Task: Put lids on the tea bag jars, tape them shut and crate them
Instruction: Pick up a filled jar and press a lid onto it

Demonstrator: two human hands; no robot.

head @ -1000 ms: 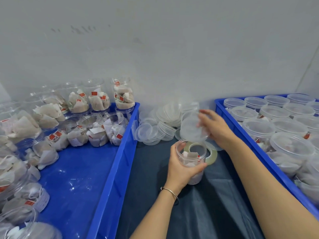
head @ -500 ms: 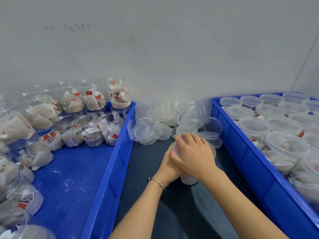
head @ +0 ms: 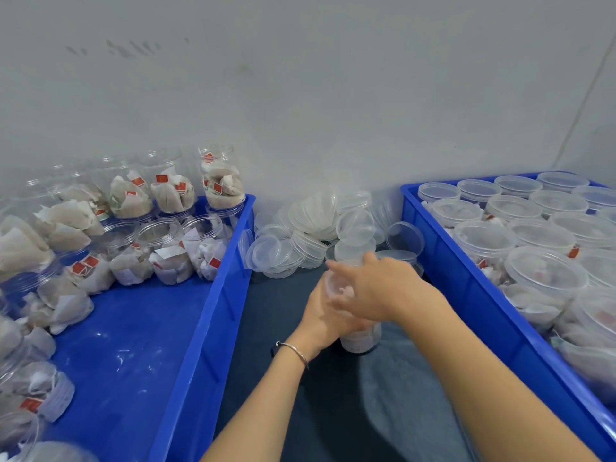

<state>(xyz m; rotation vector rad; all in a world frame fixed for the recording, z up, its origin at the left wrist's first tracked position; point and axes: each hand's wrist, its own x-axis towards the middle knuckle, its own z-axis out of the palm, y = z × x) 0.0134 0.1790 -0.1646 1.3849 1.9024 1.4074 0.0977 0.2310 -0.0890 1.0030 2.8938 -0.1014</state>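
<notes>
Between blue crates (head: 213, 328), dark tabletop (head: 300, 411)

Light's pretty even and soft, maybe from overhead, no harsh glare. Hands (head: 373, 288) look a bit motion-smeared, and the wide lens bends the blue crates (head: 206, 328) outward at the edges, corners going soft.
</notes>
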